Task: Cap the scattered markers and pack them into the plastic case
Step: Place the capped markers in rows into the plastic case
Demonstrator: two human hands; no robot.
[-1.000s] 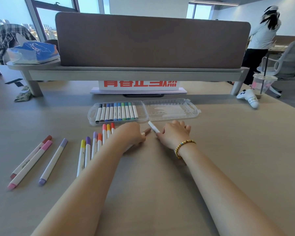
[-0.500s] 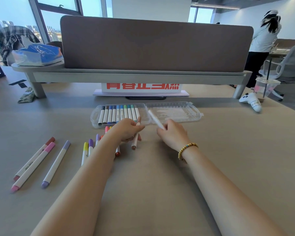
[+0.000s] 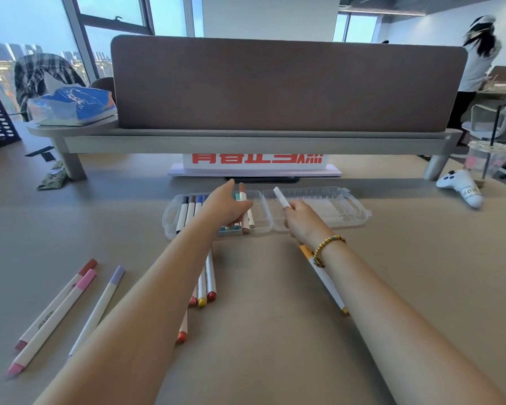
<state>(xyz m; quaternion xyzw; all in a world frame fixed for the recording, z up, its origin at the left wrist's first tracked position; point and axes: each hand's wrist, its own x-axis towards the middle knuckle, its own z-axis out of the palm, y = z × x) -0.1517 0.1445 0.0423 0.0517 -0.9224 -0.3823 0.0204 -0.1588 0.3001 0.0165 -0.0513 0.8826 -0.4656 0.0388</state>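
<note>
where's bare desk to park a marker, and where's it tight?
Bare: desk between the forearms; also right of the orange marker, below the case lid. Crowded: markers beside the left hand, and the three far-left markers.

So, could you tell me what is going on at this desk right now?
A person is packing markers into a clear plastic case that lies open on the desk. The left hand holds a brown-tipped marker over the case's left half, beside the markers already lined up there. The right hand pinches a white cap above the right half. More markers lie loose on the desk: three at the far left, a cluster under the left forearm, and an orange one under the right wrist.
</note>
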